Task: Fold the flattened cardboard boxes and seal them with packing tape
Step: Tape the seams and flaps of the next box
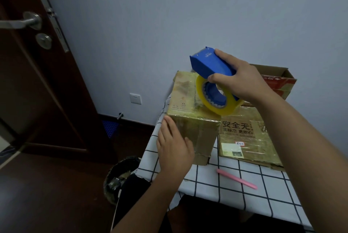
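Two hands at checked tablecloth (235, 193): right grip (243, 80) clamps tape dispenser (211, 65), left (174, 148) flat on box (190, 108).

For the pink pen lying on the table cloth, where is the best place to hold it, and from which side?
Pinch the pink pen at mid-length, coming from above. It lies flat on the checked cloth, slanting from upper left to lower right, so fingers should close across its thin width. Nothing lies against it, and both hands are busy elsewhere.
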Action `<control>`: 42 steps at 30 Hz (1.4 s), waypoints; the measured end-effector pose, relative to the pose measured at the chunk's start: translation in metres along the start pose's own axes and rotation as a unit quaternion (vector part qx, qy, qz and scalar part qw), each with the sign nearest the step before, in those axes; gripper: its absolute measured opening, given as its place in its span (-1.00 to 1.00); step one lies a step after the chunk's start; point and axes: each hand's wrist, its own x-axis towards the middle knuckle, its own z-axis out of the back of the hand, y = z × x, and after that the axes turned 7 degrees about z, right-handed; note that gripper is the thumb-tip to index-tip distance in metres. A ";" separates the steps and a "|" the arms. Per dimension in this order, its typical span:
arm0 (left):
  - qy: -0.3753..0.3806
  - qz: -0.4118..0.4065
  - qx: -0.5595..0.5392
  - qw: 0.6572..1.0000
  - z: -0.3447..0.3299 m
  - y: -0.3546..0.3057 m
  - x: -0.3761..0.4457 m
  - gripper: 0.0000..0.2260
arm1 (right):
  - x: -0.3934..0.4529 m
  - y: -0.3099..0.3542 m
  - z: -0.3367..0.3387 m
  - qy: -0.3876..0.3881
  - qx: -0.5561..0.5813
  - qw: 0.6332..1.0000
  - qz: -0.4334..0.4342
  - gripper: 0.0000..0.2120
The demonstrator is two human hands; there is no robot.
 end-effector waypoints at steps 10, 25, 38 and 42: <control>-0.048 0.030 -0.247 0.967 0.021 0.023 0.048 -0.85 | 0.000 -0.002 0.001 -0.001 0.005 1.000 0.001 -0.33; -0.013 -0.053 -0.204 0.978 0.030 0.031 0.058 -0.82 | -0.002 -0.004 0.004 -0.007 0.025 1.000 -0.007 -0.33; -0.013 -0.249 -0.063 0.966 0.033 0.019 0.072 -0.71 | -0.002 -0.003 0.004 -0.006 0.015 1.000 -0.007 -0.33; -0.004 -0.301 -0.027 0.953 0.031 0.002 0.070 -0.75 | -0.002 -0.002 0.003 -0.004 0.009 1.000 -0.001 -0.32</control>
